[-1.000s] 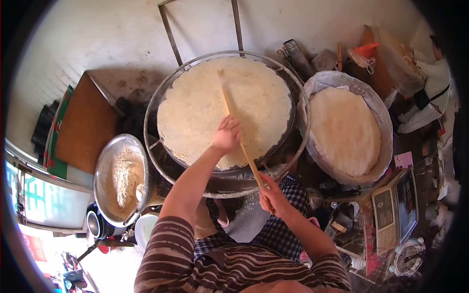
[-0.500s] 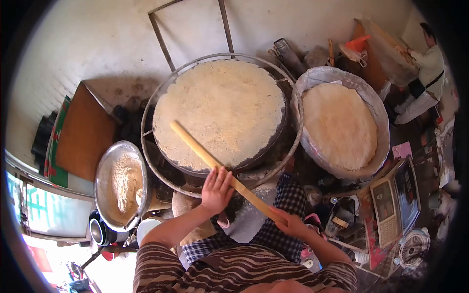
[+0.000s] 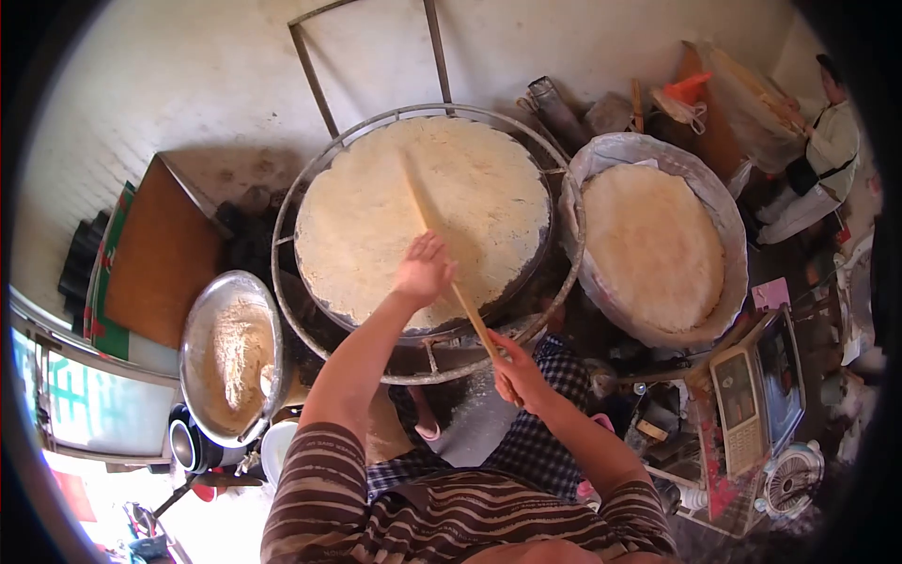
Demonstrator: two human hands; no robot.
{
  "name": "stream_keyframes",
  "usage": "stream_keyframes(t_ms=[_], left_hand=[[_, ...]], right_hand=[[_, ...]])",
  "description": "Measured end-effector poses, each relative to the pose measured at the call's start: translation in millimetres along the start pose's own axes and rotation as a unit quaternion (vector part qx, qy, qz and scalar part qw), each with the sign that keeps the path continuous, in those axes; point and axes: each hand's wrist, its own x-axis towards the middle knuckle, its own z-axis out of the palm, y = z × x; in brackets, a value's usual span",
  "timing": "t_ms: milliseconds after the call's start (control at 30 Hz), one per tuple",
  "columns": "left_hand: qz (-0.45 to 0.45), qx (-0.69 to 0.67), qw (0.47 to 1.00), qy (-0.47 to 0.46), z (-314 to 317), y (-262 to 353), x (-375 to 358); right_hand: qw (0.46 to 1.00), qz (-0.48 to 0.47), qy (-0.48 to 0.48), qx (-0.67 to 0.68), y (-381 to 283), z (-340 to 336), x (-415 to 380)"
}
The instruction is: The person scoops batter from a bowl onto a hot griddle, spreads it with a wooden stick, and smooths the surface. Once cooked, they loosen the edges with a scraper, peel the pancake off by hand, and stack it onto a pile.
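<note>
Left of the hands, a metal basin (image 3: 197,343) with pale flour (image 3: 235,352) in it sits just beside the ringed stand (image 3: 276,268). Next comes the left hand (image 3: 427,270), set partway along the wooden stick (image 3: 417,195), its fingers bent over the wood; motion blur hides how tightly they close, so whether they grip or only press cannot be told. The wooden stick's long axis slants over the pale round sheet (image 3: 489,188), from a far tip up and to the left of the left fingers down to a near end at the lower right; whether that tip touches the sheet is unclear. The left hand is the nearer one to the far tip. The right hand (image 3: 523,378), lower and nearer the body, has its fingers wrapped round the near end, with little opening left. Farther right, beside the stand, a lined tub (image 3: 736,282) holds a browned round (image 3: 653,249). As for writing, blue-green marks on the bright pane (image 3: 94,404) at far left look like characters but cannot be read; small capitals run along the striped sleeve (image 3: 319,470), too blurred to spell out; the keypad appliance (image 3: 742,414) at right shows no legible brand.
</note>
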Motion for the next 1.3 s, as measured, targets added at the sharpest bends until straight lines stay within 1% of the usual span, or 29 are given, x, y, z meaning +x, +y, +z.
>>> stream_keyframes(t_ms=[67,133,233,267,300,367,400,467,567,633,700,733,767,800,867,900,967,1067,1167,1233,1300], left_hand=[[-0.011,-0.011,0.999,0.037,-25.4,-9.2,-29.1],[-0.006,0.022,0.999,0.039,-47.3,-11.5,-57.3],[-0.009,0.055,0.997,0.056,-67.9,12.3,-101.4],[-0.020,0.046,0.997,0.058,-69.3,24.7,-114.5],[-0.014,0.045,0.997,0.059,-68.5,38.2,-127.5],[0.007,0.015,0.998,0.059,-61.2,58.8,-130.7],[0.024,-0.013,0.998,0.059,-55.9,68.9,-125.1],[0.061,-0.047,0.996,0.045,-50.3,91.6,-105.0],[0.119,-0.096,0.987,0.039,-30.3,123.8,-52.5],[0.161,-0.110,0.980,0.030,-13.7,137.3,-13.4],[0.194,-0.113,0.974,0.022,1.7,141.5,26.2],[0.169,-0.088,0.982,-0.015,9.3,137.2,43.8],[0.142,-0.063,0.986,-0.053,18.2,131.9,59.3],[0.115,-0.037,0.989,-0.089,27.7,124.5,73.3],[0.079,-0.009,0.996,-0.048,57.3,81.5,87.2],[0.061,0.005,0.998,-0.029,67.8,56.6,87.8],[0.038,-0.006,0.999,0.029,67.9,10.4,80.2],[0.020,0.001,0.999,0.030,23.1,-9.7,45.4],[0.029,0.006,0.998,0.063,-10.1,-5.1,-8.7],[0.023,0.004,0.998,0.066,-43.4,20.0,-44.1],[0.020,-0.003,0.996,0.090,-54.9,40.8,-82.6]], right_hand=[[0.999,0.015,-0.024,-0.030,7.5,5.8,5.6],[0.996,0.043,-0.047,-0.059,12.9,7.5,2.2],[0.977,0.052,-0.081,-0.191,10.9,-0.9,-21.7],[0.953,-0.079,-0.048,-0.289,22.8,-8.7,-28.8],[0.902,-0.206,-0.012,-0.380,41.2,-19.1,-35.2],[0.817,-0.198,0.047,-0.540,33.8,-26.6,-63.9],[0.790,-0.067,0.067,-0.606,21.7,-31.6,-85.1],[0.733,-0.095,0.124,-0.662,36.5,-57.8,-107.8],[0.743,-0.113,0.209,-0.626,35.7,-75.2,-132.6],[0.772,-0.257,0.263,-0.519,32.2,-74.4,-119.5],[0.852,-0.249,0.276,-0.367,19.8,-65.9,-103.5],[0.913,-0.166,0.258,-0.270,5.7,-57.0,-97.7],[0.954,-0.078,0.234,-0.168,-5.7,-50.2,-88.9],[0.969,-0.068,0.200,-0.126,-13.5,-48.7,-71.6],[0.990,-0.047,0.129,-0.043,-25.5,-49.7,-30.0],[0.993,-0.046,0.104,-0.038,-29.0,-49.1,-12.1],[0.997,-0.041,0.054,-0.025,-32.7,-43.5,17.1],[0.997,-0.010,0.035,-0.062,-32.8,-21.9,28.5],[0.994,0.007,-0.011,-0.109,-18.0,-24.6,8.6],[0.991,0.016,-0.043,-0.128,-11.9,-29.1,-16.3],[0.978,0.066,-0.050,-0.194,-8.8,-32.5,-46.6]])
